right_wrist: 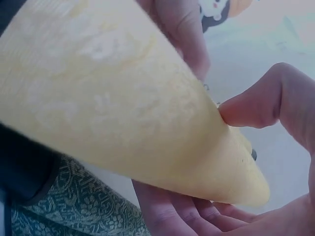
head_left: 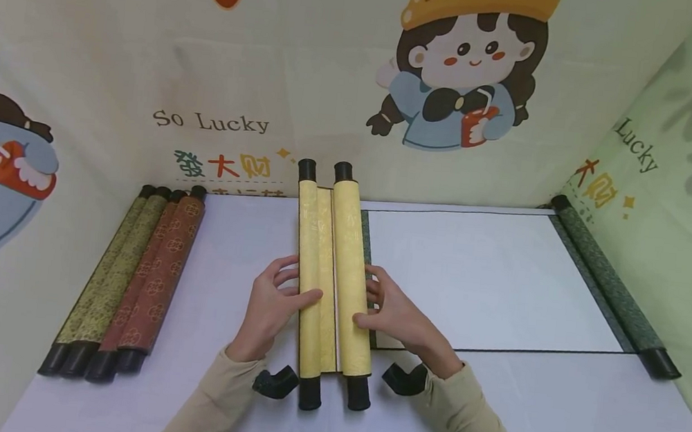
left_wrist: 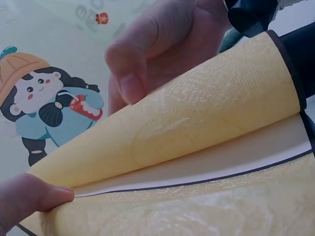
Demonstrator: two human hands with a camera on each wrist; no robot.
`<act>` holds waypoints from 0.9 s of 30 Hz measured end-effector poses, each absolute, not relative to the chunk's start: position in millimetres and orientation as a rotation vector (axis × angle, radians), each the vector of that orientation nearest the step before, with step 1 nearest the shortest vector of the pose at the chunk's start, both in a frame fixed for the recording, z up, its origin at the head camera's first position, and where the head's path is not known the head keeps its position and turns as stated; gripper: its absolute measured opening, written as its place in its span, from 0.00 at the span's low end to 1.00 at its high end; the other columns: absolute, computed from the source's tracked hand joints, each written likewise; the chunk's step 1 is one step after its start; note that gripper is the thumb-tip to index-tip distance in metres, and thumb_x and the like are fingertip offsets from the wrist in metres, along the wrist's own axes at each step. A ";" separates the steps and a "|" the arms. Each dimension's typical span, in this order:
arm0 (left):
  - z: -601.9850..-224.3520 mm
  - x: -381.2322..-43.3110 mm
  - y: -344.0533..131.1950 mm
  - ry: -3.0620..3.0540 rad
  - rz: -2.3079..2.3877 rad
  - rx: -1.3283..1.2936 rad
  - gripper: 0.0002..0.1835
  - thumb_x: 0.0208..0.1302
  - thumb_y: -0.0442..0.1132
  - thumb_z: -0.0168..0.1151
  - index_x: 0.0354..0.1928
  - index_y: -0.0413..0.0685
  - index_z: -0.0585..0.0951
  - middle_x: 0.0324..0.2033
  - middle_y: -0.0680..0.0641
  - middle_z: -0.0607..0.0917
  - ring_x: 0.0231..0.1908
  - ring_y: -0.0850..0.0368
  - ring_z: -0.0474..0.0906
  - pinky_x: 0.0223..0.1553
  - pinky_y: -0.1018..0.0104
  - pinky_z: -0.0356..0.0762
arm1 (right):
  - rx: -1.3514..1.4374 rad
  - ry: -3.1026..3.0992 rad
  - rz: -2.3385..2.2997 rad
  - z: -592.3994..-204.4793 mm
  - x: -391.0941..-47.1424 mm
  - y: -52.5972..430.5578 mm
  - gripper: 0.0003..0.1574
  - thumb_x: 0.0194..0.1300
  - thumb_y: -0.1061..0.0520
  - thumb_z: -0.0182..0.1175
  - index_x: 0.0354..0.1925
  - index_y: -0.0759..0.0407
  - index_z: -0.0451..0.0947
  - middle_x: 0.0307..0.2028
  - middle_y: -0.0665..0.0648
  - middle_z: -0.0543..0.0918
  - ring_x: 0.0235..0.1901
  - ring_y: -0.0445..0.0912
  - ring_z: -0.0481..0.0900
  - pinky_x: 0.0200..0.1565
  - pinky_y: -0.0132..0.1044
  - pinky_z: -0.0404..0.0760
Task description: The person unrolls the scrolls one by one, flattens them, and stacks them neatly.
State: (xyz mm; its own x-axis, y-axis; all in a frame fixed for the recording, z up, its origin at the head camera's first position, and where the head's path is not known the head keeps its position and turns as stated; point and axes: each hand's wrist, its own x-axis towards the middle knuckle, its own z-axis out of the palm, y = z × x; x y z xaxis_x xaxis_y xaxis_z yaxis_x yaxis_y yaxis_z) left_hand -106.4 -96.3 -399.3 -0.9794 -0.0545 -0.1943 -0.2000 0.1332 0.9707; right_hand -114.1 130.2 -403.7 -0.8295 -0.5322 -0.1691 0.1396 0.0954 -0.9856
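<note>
A yellow hanging scroll (head_left: 351, 258) with black end knobs stands slightly open, its two rolls side by side and a narrow strip of white showing between them. My left hand (head_left: 275, 303) grips the left roll, thumb across its front and fingers round its outer side. The right roll is gripped by my right hand (head_left: 399, 315), its thumb on top and fingers underneath. In the left wrist view, the left thumb (left_wrist: 37, 196) presses the yellow cloth near the gap. Curled fingers (right_wrist: 182, 211) show below the roll in the right wrist view.
A green scroll (head_left: 609, 276) lies unrolled at the right, its white paper (head_left: 484, 278) spread flat and its left end partly behind the yellow scroll. At the left lie rolled olive (head_left: 111, 277) and red (head_left: 161, 282) scrolls. A printed cloth wall (head_left: 311, 53) stands behind the table.
</note>
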 end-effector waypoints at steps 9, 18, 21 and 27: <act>-398.8 -104.6 -99.4 2.263 1.996 -0.224 0.39 0.52 0.34 0.76 0.67 0.50 0.70 0.57 0.42 0.80 0.44 0.48 0.84 0.45 0.59 0.82 | -0.418 1.797 -1.816 -402.6 -116.3 134.3 0.55 0.57 0.64 0.60 0.76 0.59 0.41 0.66 0.69 0.68 0.58 0.55 0.75 0.53 0.47 0.79; -404.6 -104.3 -102.9 2.246 1.998 -0.217 0.39 0.52 0.31 0.74 0.67 0.50 0.69 0.58 0.41 0.79 0.43 0.48 0.84 0.44 0.59 0.82 | -0.388 1.805 -1.805 -403.9 -116.3 137.6 0.57 0.57 0.62 0.62 0.76 0.59 0.41 0.68 0.68 0.67 0.63 0.58 0.71 0.55 0.48 0.78; -406.8 -103.6 -103.6 2.249 1.988 -0.225 0.39 0.52 0.31 0.74 0.67 0.50 0.69 0.58 0.42 0.79 0.45 0.47 0.84 0.45 0.58 0.82 | -0.347 1.831 -1.794 -403.2 -115.8 135.6 0.57 0.59 0.59 0.66 0.75 0.58 0.44 0.67 0.66 0.69 0.63 0.56 0.72 0.56 0.48 0.78; -409.7 -99.8 -104.6 2.242 1.992 -0.221 0.40 0.52 0.32 0.75 0.68 0.50 0.68 0.59 0.41 0.79 0.47 0.46 0.84 0.47 0.56 0.83 | -0.262 1.941 -1.774 -403.8 -115.2 128.5 0.53 0.56 0.57 0.73 0.70 0.57 0.53 0.57 0.67 0.77 0.50 0.52 0.81 0.49 0.45 0.82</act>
State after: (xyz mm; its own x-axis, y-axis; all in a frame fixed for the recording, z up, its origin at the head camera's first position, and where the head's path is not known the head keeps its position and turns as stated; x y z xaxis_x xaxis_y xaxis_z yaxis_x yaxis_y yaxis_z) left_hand -99.8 -104.6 -409.7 -0.9802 -0.0205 -0.1970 -0.1981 0.1152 0.9734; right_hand -115.2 128.5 -403.8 -0.8594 -0.4583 -0.2266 0.1845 0.1352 -0.9735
